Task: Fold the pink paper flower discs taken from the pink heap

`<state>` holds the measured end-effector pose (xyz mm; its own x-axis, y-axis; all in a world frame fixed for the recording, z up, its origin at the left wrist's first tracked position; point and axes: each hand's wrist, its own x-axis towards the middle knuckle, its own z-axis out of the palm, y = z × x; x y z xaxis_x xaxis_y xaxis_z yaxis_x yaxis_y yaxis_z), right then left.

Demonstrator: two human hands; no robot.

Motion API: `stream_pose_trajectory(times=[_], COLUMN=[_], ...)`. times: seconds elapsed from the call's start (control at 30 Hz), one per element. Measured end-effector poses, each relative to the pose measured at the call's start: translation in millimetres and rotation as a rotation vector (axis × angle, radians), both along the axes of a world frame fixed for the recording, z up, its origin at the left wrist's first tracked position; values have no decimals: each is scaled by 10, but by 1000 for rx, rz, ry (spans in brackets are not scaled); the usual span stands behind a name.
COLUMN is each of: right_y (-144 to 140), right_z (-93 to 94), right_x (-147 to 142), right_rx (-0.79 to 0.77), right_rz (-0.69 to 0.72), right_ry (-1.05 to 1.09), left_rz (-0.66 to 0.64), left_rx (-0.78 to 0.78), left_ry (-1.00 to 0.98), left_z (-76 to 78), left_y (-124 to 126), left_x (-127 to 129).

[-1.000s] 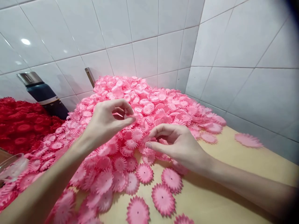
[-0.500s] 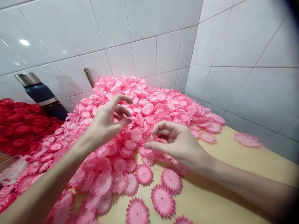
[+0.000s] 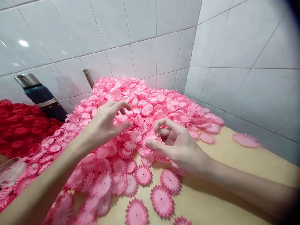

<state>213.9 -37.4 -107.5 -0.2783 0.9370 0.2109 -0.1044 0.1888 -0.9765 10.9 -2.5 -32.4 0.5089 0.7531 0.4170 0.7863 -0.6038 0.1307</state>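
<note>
My left hand (image 3: 106,120) hovers over the heap of pink scalloped petal discs (image 3: 131,90), its thumb and fingers apart with nothing between them. To its right, my right hand (image 3: 178,140) has its thumb and curled fingers around the edge of a pink petal disc (image 3: 151,136). That disc overlaps the heap in the view, and the fingers partly hide it. Below the hands, several single discs lie flat on the tan tabletop (image 3: 199,200), among them one with a small dark centre hole (image 3: 162,200).
A dark blue bottle with a steel cap (image 3: 44,97) stands by the tiled wall (image 3: 140,22). Left of it is a heap of red discs (image 3: 21,128). A clear plastic container (image 3: 11,172) sits at the left edge. One pink disc (image 3: 246,140) lies apart at the right.
My left hand's thumb and fingers have spread and the hand has dropped slightly. A pink petal disc now shows plainly at my right hand's fingertips. The view has shifted slightly.
</note>
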Motion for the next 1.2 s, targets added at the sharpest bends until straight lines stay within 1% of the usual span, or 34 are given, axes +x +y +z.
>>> stream_pose_trajectory(times=[0.07,0.13,0.2,0.4,0.5,0.57,0.67,0.8,0.93,1.03,1.13,1.2], right_y=[6,11,11,-20,-35,-36,-19,23,36,14,-5,-2], right_z=[-5,-17,-29,-18,-7,-14,-43,-65,-45,-23,-9,1], right_x=[-4,-6,-8,-23,-32,-31,-20,-7,-19,-36,-43,-40], right_rx=[4,13,20,36,62,81,78,31,68,98,98,91], right_rz=[-4,-6,-1,37,44,39,80,101,113,126,103,73], right_ry=[7,24,36,42,56,66,79,78,67,61,68,83], left_rz=[-112,-227,-292,-356,-346,-367,-408,-400,-361,-291,-187,-131], left_rx=[-61,-183,-292,-520,-536,-541,-558,-537,-456,-458,-476,-437], left_ry=[7,18,31,30,62,74,72,69,95,68,-4,-44], left_z=[40,78,103,132,123,103,65,32,38,63,81,79], left_y=[-52,-112,-161,-199,-197,-192,-183,-188,-195,-194,-210,-236], left_x=[26,71,113,133,140,164,208,237,226,210,226,262])
